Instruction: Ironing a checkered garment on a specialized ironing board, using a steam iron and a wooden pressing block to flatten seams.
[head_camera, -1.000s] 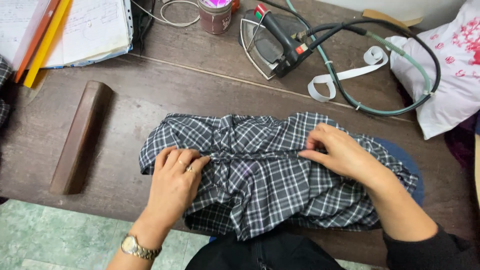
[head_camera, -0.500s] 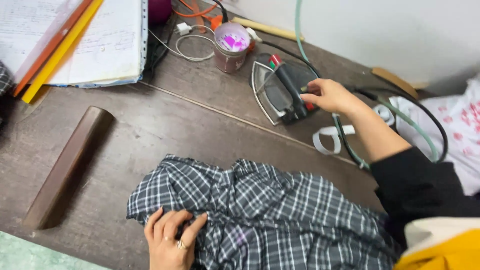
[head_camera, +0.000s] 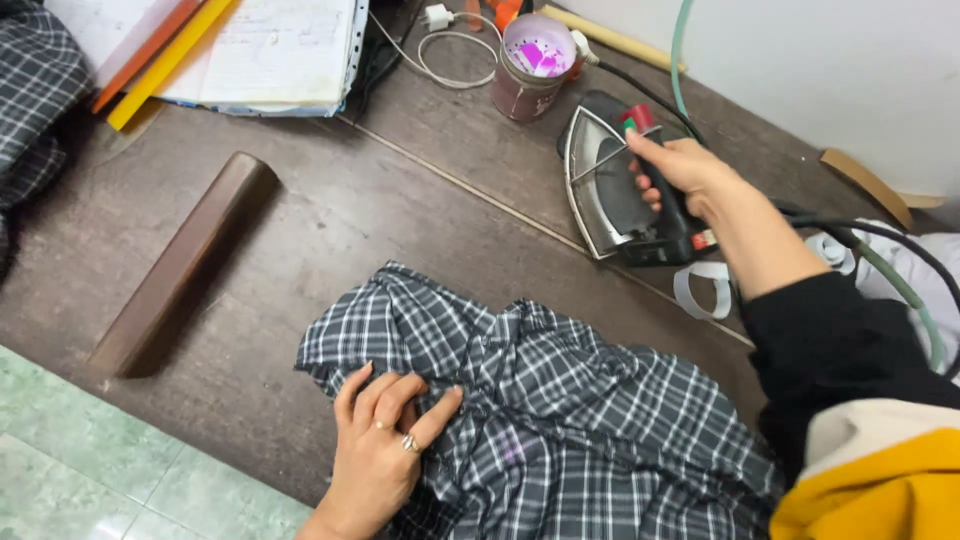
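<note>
Gripping iron (head_camera: 625, 195), right hand (head_camera: 690, 170) outstretched.

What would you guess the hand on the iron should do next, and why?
Probably lift the iron off the table and carry it toward the checked cloth. The right hand is closed around its handle while the iron stands tipped on its side, soleplate showing, clear of the cloth. The left hand lies flat on the cloth's near edge, pinning it down.
</note>
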